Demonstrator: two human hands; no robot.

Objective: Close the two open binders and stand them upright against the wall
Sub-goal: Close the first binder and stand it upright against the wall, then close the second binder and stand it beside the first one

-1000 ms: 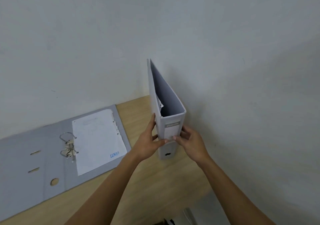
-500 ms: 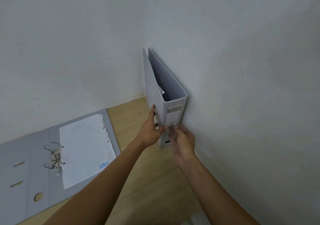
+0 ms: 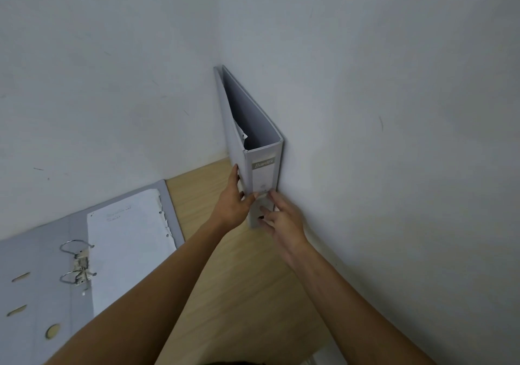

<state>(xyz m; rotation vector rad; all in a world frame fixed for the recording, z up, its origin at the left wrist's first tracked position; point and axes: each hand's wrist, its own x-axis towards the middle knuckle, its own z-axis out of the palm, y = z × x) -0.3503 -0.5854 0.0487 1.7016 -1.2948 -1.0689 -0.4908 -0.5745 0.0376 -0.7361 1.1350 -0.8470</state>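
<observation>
A closed grey binder point(image 3: 263, 167) stands upright in the corner, its right cover against the right wall point(image 3: 394, 139) and its labelled spine facing me. My left hand point(image 3: 233, 204) grips its left cover and the lower spine. My right hand point(image 3: 284, 221) rests with spread fingertips on the bottom of the spine, holding nothing. A second grey binder point(image 3: 42, 280) lies open and flat on the wooden table point(image 3: 239, 294) at the left, metal rings point(image 3: 76, 263) up, with a white sheet point(image 3: 129, 252) on its right cover.
The back wall point(image 3: 112, 83) meets the right wall at the corner behind the standing binder. The table's front edge shows at the bottom right, with a pale object point(image 3: 323, 357) below it.
The closed binder has moved right and back into the corner until it touches the right wall. My right hand has slid down from gripping the spine to touching its base.
</observation>
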